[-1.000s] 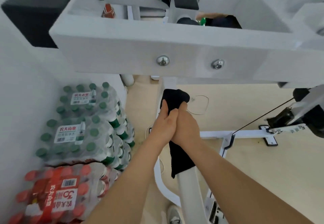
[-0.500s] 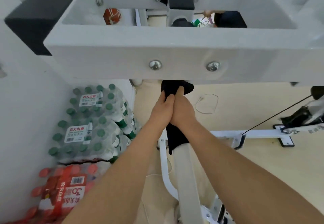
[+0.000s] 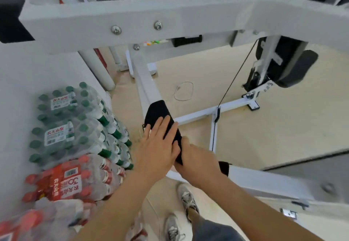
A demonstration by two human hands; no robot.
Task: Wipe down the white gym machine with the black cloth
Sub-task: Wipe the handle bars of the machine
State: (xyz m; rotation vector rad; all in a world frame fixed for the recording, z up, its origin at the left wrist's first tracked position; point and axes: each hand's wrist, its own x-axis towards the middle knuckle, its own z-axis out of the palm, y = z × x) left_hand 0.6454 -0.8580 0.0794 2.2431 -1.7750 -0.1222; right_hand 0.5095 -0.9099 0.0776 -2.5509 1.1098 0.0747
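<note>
Both hands on the black cloth (image 3: 160,114), draped over a sloping bar of the white gym machine (image 3: 147,82).
Left hand (image 3: 158,146) lies flat, fingers spread, pressing it; right hand (image 3: 196,158) grips its near end.

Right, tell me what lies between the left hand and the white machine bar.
The black cloth, pressed under the left hand onto the bar; head view.

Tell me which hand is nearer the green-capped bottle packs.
Left. The left hand lies flat on the black cloth, just right of the green-capped bottle packs; the right hand sits beyond it, farther right.
</note>
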